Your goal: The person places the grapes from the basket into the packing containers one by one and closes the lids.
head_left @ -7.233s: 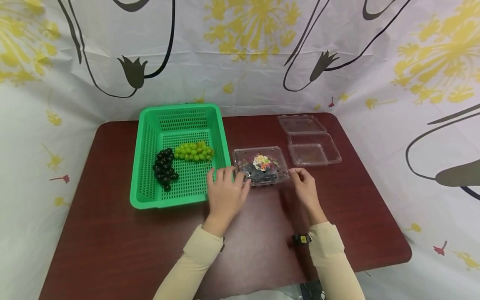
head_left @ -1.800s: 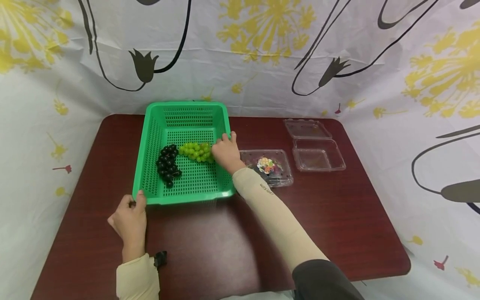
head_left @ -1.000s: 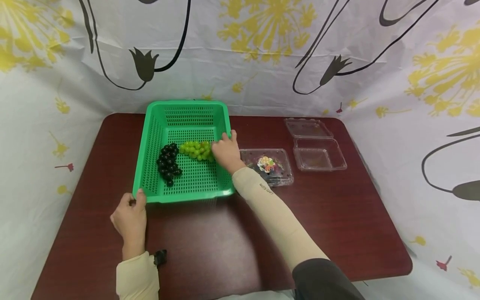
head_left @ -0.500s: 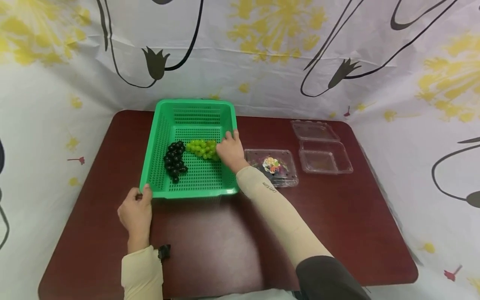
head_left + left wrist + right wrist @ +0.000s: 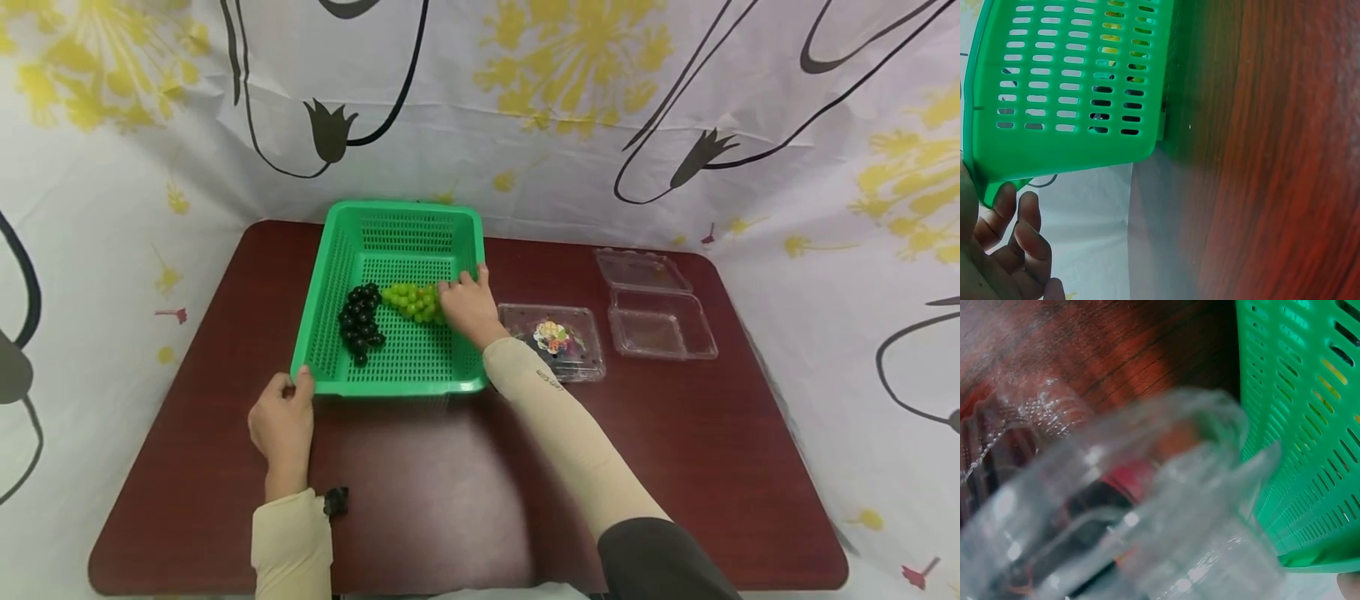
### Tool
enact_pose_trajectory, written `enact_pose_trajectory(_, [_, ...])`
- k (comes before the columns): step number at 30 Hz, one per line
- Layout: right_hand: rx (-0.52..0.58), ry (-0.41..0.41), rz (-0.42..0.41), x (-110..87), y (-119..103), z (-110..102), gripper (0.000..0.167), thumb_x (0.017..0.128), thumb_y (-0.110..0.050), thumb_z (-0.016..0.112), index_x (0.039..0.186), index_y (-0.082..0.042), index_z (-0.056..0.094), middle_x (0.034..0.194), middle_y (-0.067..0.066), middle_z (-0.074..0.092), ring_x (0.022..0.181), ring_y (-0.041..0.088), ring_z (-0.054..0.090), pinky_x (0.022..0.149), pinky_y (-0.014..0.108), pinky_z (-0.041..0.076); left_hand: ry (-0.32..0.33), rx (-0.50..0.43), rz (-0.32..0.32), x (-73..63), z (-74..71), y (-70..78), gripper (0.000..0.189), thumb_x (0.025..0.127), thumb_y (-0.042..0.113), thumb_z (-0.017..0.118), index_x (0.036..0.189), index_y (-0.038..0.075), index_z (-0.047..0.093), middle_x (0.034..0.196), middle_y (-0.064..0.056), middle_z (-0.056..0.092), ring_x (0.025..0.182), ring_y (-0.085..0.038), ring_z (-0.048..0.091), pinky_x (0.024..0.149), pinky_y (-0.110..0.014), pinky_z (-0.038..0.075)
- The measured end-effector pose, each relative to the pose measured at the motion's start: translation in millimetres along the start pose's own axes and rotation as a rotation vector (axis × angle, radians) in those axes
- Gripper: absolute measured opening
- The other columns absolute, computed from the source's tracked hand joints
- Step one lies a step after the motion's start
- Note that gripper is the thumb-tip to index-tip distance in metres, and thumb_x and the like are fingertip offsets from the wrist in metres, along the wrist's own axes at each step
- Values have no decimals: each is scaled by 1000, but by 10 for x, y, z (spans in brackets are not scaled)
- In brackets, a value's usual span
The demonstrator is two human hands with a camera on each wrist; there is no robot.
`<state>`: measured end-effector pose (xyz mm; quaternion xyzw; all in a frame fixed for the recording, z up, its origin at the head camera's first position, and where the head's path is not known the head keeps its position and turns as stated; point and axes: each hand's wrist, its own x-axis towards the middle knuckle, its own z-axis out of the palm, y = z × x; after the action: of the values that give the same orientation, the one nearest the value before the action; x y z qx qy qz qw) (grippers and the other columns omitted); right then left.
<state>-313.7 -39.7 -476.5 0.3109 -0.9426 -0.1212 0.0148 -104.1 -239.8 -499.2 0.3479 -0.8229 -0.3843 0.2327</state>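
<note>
A green plastic basket (image 5: 401,388) holds a bunch of black grapes (image 5: 360,321) on its left side and a bunch of green grapes (image 5: 411,302) beside it. At the basket's near left corner, my left hand (image 5: 283,423) grips the rim between thumb and fingers; the left wrist view shows its fingertips (image 5: 1005,199) curled under that corner. My right hand (image 5: 471,310) holds the right rim, its fingers reaching over beside the green grapes and partly covering them. Only a sliver of that hand shows in the right wrist view, where the basket's slotted wall (image 5: 1304,444) stands close.
Right of the basket, below my right forearm, lies a closed clear clamshell box (image 5: 558,337) with a fruit sticker and dark contents. Behind it to the right stands an open clear clamshell (image 5: 660,323). A patterned cloth (image 5: 540,192) backs the dark red table (image 5: 675,467).
Both hands were at the closed clamshell seven seconds ago; now they hold the basket. Over the last second the hands keep their grip while the whole head view shifts slightly.
</note>
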Motion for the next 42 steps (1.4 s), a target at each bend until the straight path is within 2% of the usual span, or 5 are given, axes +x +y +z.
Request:
enact_pose_trajectory(9, [19,34,20,-17,0,15,25,101,-13,49,120,-16,65,104,2,70,105,26,51,108,57,24,17,13,7,-12,17,-29,45,95,43,53,65,10,48,62,3,39,57,-17,36,60,-34,26])
enact_pose_trajectory(18, [17,60,24,-45,0,2,16,101,-12,48,105,-14,63,101,3,63,105,26,48,107,55,27,-19,11,-12,-22,2,-9,46,95,47,50,69,9,50,80,-5,50,68,-20,41,62,-36,28])
enact_pose_trajectory(28, [33,4,6,-53,-2,-29,29,102,-12,46,129,-15,56,112,2,69,108,27,54,110,58,24,-15,-8,-58,-27,16,-32,48,94,50,51,66,11,46,68,-1,41,61,-21,38,60,-36,26])
enact_pose_trajectory(32, [48,20,18,-36,0,-16,27,102,-13,45,127,-16,56,112,2,67,107,26,51,107,57,26,-16,0,-58,-21,7,-20,47,94,50,50,68,11,48,72,0,43,66,-20,40,61,-36,27])
enact_pose_trajectory(42, [63,86,54,-45,8,-36,17,99,-11,50,104,-17,66,90,-1,69,90,21,50,99,51,25,0,-23,-36,-24,-3,-16,47,94,49,52,66,11,46,68,1,40,60,-16,37,58,-35,27])
